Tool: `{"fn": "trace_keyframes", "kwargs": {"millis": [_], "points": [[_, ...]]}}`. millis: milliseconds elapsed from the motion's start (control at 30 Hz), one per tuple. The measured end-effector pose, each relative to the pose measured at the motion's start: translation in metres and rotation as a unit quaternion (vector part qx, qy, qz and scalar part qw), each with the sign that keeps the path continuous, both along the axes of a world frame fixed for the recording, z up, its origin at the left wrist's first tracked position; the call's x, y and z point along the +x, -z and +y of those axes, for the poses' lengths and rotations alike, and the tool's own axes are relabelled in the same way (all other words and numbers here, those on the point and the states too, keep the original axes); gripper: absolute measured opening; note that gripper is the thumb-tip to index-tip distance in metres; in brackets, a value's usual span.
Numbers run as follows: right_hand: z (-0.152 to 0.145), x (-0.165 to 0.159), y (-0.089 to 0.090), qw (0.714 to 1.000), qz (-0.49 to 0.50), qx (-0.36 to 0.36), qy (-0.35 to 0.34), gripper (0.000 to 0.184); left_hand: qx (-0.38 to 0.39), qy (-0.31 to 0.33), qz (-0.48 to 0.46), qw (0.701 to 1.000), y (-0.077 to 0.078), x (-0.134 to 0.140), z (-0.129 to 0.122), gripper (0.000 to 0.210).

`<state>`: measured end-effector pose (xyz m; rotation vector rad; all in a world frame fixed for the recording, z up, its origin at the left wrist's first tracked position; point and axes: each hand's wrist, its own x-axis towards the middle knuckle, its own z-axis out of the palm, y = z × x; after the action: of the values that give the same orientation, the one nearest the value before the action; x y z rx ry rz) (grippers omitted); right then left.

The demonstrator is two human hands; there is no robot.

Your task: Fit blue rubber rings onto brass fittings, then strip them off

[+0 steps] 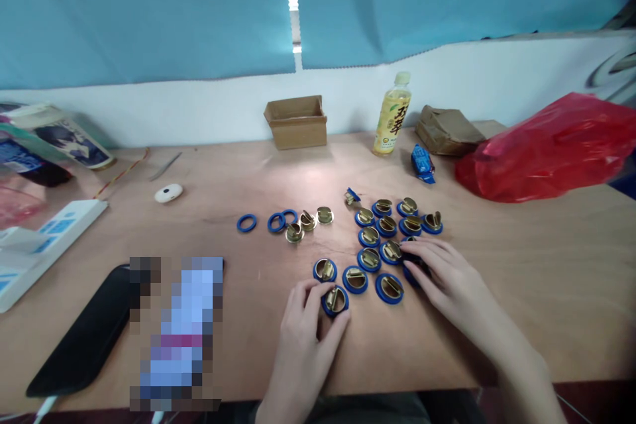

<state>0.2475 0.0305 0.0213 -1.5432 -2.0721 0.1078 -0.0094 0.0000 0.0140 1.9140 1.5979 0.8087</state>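
Note:
My left hand (307,328) curls thumb and index finger around a round brass-coloured clip disc (334,301) set in a blue ring, lying on the table. Beside it lies another blue-ringed disc (324,270). My right hand (450,278) has its fingers stretched out and apart over the right side of a cluster of such discs, fingertips at a blue-ringed disc (391,252); it partly hides other discs beneath. A tilted piece (352,197) rests at the cluster's back. Further left are loose brass discs (308,220) without rings and loose blue rings (246,223).
An open cardboard box (299,132), a yellow drink bottle (392,116), a brown paper packet (447,132), a blue wrapper (423,163) and a red plastic bag (551,152) line the back. On the left are a power strip (74,222), a white oval case (169,193) and a black phone-like device (82,331).

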Motion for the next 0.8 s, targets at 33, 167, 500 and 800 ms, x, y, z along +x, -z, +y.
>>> {"fn": "trace_keyframes", "kwargs": {"millis": [33,167,500,800], "points": [[0.000,0.002,0.001,1.000,0.001,0.005,0.000,0.024,0.000,0.001,-0.003,1.000,0.000,0.000,0.000,0.028],[0.000,0.011,0.000,1.000,0.004,0.016,0.004,0.028,-0.011,0.008,-0.029,0.999,0.002,-0.001,-0.001,0.028],[0.000,-0.007,-0.006,1.000,0.007,0.011,0.015,0.025,-0.029,0.007,-0.037,0.999,-0.001,-0.001,-0.001,0.028],[0.004,-0.016,0.001,0.999,-0.022,0.018,0.017,0.017,-0.031,0.009,-0.027,0.999,-0.001,0.000,-0.001,0.028]]}}
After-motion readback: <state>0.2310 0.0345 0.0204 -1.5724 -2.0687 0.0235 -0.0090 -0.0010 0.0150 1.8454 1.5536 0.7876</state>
